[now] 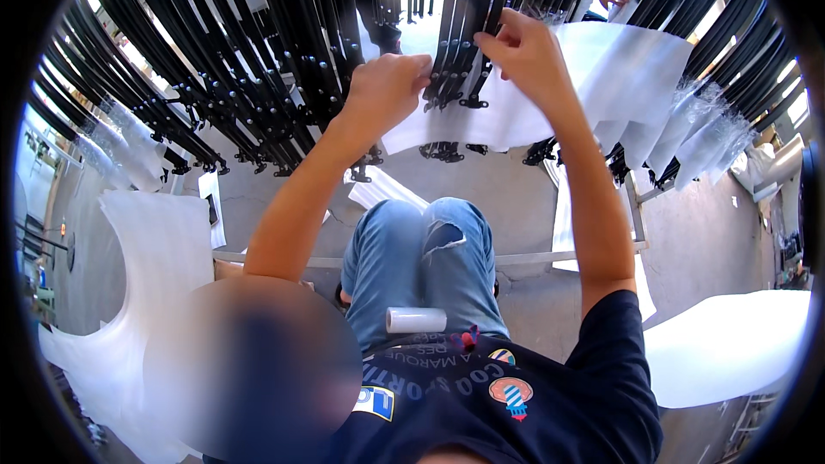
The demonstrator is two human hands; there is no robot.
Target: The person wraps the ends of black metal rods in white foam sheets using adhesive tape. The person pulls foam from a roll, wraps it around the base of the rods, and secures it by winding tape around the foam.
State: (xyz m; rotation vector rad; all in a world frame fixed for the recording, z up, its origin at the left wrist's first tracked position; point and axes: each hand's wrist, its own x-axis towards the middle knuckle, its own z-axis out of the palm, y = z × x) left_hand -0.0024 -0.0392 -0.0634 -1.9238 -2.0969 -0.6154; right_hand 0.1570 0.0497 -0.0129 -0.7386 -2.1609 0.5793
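Rows of long black rods hang in ranks beyond a seated person's jeans, their studded lower ends slanting toward the knees. A broad white sheet spreads beyond the jeans and to their right, while another white sheet drapes to their left. Straight ahead of the jeans, between the worker's two raised hands, hangs a central bundle of rods, its long axis running nearly upright from the top edge, its bracketed ends pointing down toward the knees. The left hand, thumb and fingers drawn together, meets the bundle's left edge; whether it pinches a rod cannot be told. The right hand is half spread at the bundle's right side, fingers bent and parted, contact unclear. A small white roll lies crosswise on the lap of the jeans.
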